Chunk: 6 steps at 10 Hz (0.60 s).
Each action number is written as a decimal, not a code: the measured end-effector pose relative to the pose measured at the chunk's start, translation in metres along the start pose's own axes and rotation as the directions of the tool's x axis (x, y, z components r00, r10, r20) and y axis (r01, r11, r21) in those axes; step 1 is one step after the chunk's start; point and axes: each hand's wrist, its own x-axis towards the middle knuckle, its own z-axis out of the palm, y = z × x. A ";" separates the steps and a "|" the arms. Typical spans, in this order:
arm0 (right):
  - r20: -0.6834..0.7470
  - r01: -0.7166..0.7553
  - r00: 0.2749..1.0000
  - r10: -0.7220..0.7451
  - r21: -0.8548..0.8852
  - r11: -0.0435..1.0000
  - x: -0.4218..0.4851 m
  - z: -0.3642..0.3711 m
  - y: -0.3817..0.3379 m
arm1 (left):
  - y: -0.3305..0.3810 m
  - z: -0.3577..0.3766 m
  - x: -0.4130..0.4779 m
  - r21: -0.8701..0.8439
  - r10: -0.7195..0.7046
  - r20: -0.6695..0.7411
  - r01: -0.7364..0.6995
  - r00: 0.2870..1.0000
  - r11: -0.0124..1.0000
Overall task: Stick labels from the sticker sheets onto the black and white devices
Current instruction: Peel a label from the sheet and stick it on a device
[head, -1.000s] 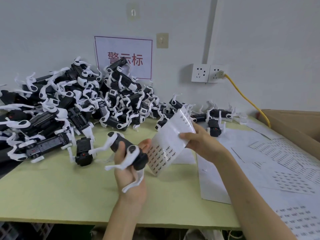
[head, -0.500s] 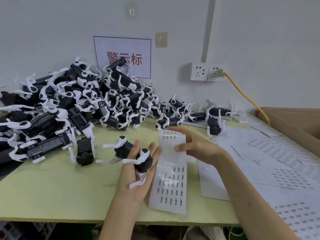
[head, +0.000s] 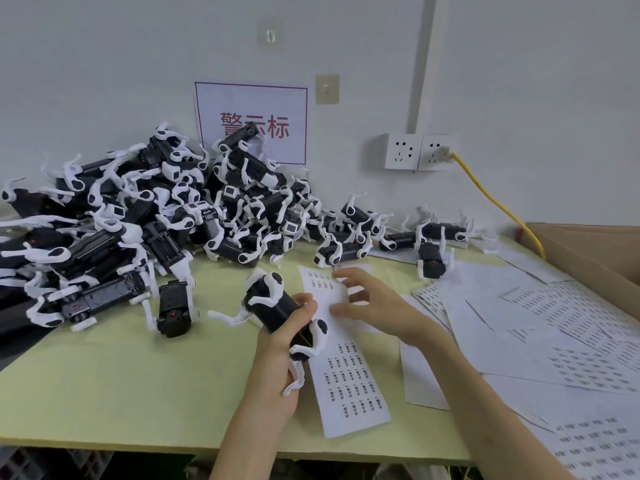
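sticker sheet (head: 350, 375) laid flat, right hand (head: 377, 306) released it

The device (head: 273, 313) being held is showing a smooth black plastic body that is catching a dull sheen, and its white plastic legs are looking matt. The sticker sheet (head: 349, 375) beside it is lying as thin white paper, faintly glossy. The table (head: 121, 375) is showing a matt pale-green top, and the box (head: 588, 251) at the right is looking like plain brown cardboard.

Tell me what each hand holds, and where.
Left hand grips a device round its black body; right hand holds nothing, fingers spread over the sticker sheet.
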 end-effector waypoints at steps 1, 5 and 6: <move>-0.072 0.071 0.994 -0.083 -0.164 0.984 0.001 0.006 0.000 | -0.003 0.000 0.004 0.018 -0.024 -0.069 0.025 0.997 1.000; -0.283 0.332 0.879 -0.385 -0.217 0.918 0.000 0.021 -0.004 | 0.003 0.006 0.000 -0.017 -0.022 0.038 0.022 0.999 1.000; -0.294 0.349 0.867 -0.402 -0.218 0.911 0.000 0.021 -0.002 | -0.001 0.003 0.002 -0.012 0.005 0.052 -0.005 0.999 1.000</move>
